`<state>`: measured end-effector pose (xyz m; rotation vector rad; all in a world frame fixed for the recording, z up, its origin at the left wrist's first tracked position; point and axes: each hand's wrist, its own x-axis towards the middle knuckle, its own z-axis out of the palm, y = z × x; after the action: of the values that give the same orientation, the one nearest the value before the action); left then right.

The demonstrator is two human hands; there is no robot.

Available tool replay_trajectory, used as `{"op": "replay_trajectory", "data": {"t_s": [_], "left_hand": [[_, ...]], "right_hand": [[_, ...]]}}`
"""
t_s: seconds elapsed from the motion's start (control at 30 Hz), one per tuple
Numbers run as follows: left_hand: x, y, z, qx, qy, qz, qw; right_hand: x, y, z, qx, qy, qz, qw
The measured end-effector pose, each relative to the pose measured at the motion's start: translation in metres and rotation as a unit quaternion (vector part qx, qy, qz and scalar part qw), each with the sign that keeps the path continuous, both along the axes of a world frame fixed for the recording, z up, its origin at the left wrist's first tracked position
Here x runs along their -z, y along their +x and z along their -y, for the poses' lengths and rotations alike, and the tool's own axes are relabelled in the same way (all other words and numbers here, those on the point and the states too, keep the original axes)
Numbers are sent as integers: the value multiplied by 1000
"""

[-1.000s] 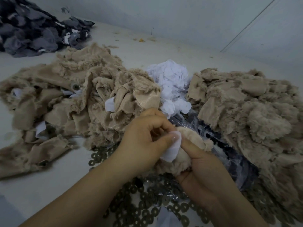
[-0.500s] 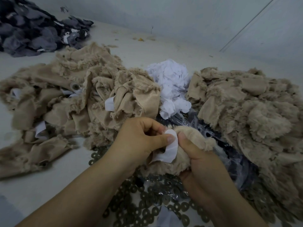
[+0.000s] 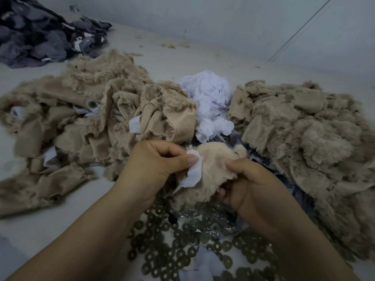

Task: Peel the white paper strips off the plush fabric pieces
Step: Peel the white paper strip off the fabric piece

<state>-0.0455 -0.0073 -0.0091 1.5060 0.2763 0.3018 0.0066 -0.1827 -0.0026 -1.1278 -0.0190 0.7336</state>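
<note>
The head camera looks down at two bare hands over a pale grey tabletop (image 3: 162,63). The left hand (image 3: 154,165) pinches a white paper strip (image 3: 193,175) between its thumb and curled fingers. The strip hangs down, partly lifted off a small tan plush fabric piece (image 3: 211,171). The right hand (image 3: 249,187) holds that same piece, with its thumb on top and its fingers curled under the edge. The piece sits between the two hands, just above a cloth with dark ring shapes (image 3: 182,256) and some crinkly clear plastic (image 3: 205,222).

On the left lies a big heap of tan plush pieces with white strips on them (image 3: 81,122). On the right lies another heap of tan plush pieces (image 3: 304,134). Between the two heaps sits a pile of loose white paper bits (image 3: 209,98). Far back on the left is a pile of dark grey fabric pieces (image 3: 36,33).
</note>
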Motion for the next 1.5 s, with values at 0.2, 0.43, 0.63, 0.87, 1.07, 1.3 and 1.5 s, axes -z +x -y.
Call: {"op": "replay_trajectory", "data": {"t_s": [0.2, 0.43, 0.63, 0.87, 1.07, 1.3, 1.5], "left_hand": [[1, -8, 3, 1, 57, 13, 998], [-4, -9, 5, -14, 73, 23, 997], [-12, -12, -13, -32, 46, 21, 998], [-9, -14, -19, -34, 36, 5, 999], [-11, -14, -13, -29, 45, 6, 999], [-8, -10, -6, -23, 30, 4, 999], [-9, -9, -2, -18, 25, 6, 1000]], "right_hand": [[5, -18, -9, -13, -17, 50, 998], [7, -19, -11, 14, 39, 16, 999], [19, -11, -3, -45, -287, 321, 901], [36, 10, 3, -111, -561, 522, 633], [46, 11, -1, -114, -552, 565, 603], [51, 17, 1, -95, -538, 569, 615], [55, 16, -5, -94, -521, 559, 638]]}}
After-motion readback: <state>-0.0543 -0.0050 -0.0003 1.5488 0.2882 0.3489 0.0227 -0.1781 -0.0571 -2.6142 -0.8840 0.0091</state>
